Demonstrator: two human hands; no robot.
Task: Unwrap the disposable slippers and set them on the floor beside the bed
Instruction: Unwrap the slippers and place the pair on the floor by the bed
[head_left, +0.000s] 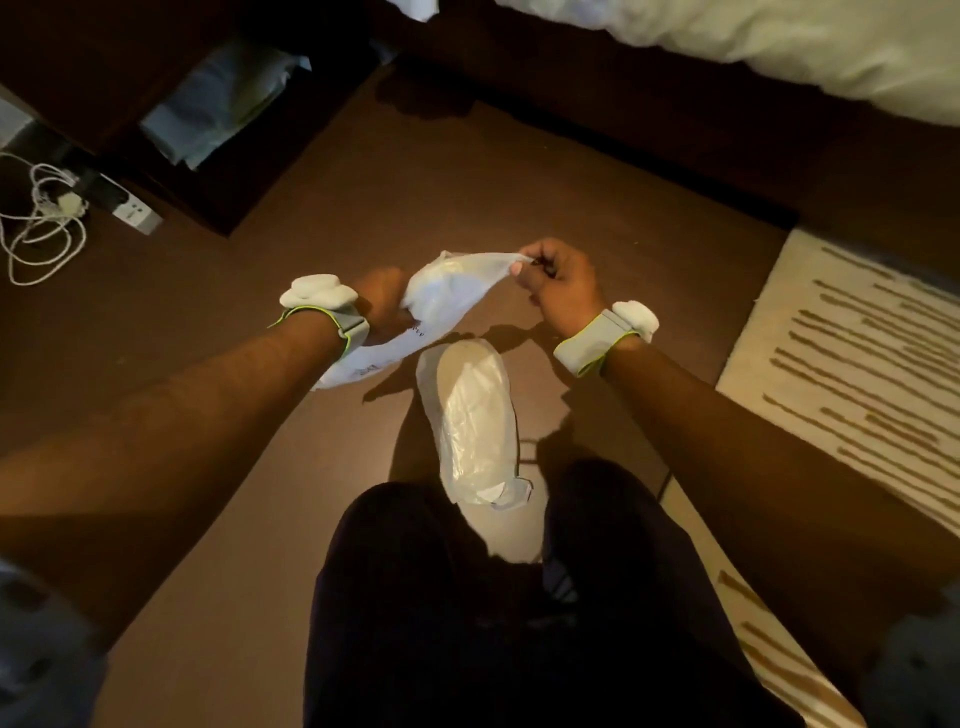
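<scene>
Both hands hold a white slipper in a thin plastic wrapper (447, 288) above the brown floor. My left hand (382, 304) grips the wrapped slipper from the left, and its lower end hangs down under my wrist. My right hand (558, 278) pinches the wrapper's upper right corner and stretches it taut. A second slipper (475, 415), white and inside clear plastic, lies on the floor between my hands and my knees, lengthwise toward me.
The bed (779, 47) with white bedding runs along the top right on a dark base. A striped cream rug (852, 364) lies to the right. A dark nightstand (171, 93) stands top left, with a white cable (41, 223) and a power strip beside it.
</scene>
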